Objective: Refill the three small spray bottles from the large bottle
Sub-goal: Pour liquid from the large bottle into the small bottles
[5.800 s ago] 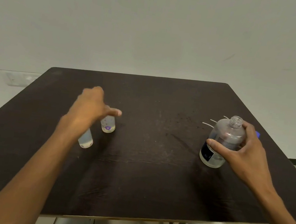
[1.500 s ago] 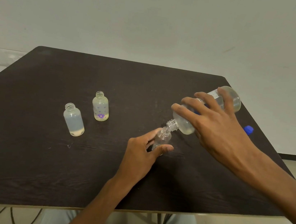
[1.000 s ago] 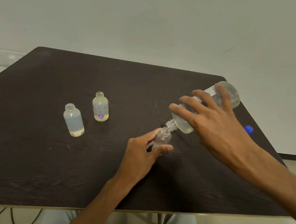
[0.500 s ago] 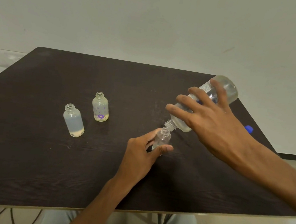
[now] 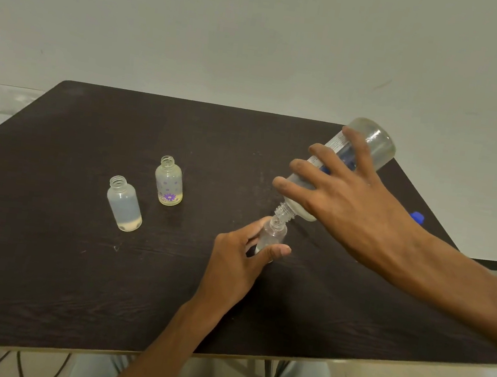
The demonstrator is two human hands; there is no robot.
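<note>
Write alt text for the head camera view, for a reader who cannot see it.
The right hand tips the large bottle mouth-down onto a small clear bottle that the left hand holds upright on a dark table. Two more small uncapped bottles, one frosted and one with purple flowers, stand to the left.

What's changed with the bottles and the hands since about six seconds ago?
The right hand lifted the large bottle and tipped it steeply, neck down over the clear small bottle, which the left hand took hold of and brought to the table's middle. The frosted bottle and flowered bottle stayed standing, uncapped, and the blue cap stayed put.
</note>
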